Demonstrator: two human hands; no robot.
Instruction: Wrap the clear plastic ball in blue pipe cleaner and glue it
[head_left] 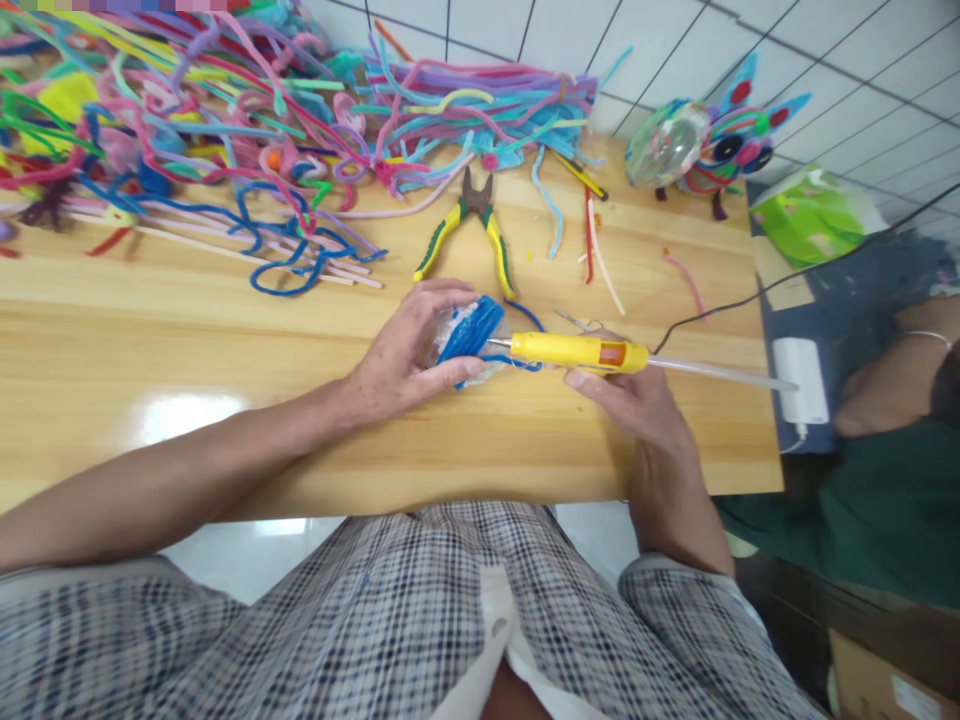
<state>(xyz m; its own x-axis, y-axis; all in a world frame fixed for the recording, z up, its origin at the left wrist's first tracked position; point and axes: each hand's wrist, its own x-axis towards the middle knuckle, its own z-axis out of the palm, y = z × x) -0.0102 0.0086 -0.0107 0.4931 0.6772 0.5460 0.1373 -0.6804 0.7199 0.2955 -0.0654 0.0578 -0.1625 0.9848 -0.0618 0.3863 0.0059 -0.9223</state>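
Left hand [397, 345] grasps a clear object [469, 335] banded in blue at the wooden table [112, 325], just in front of the open pliers [478, 204]. Right hand [637, 405] grips a yellow glue gun [559, 350], nozzle [502, 343] at the blue band [480, 320]; contact cannot be confirmed. White label [915, 697] on the cardboard box [862, 665]: illegible.

Checked shirt [375, 630] in dark blue, grey and white — short loose sleeves [690, 620], plain white placket [493, 592].

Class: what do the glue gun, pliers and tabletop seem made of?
Glue gun: probably hard plastic; smooth yellow body.
Pliers: seemingly metal, dark grey; thick yellow and green handles suggest plastic or rubber.
Tabletop: apparently wood, possibly laminate; glossy, with grain and glare.
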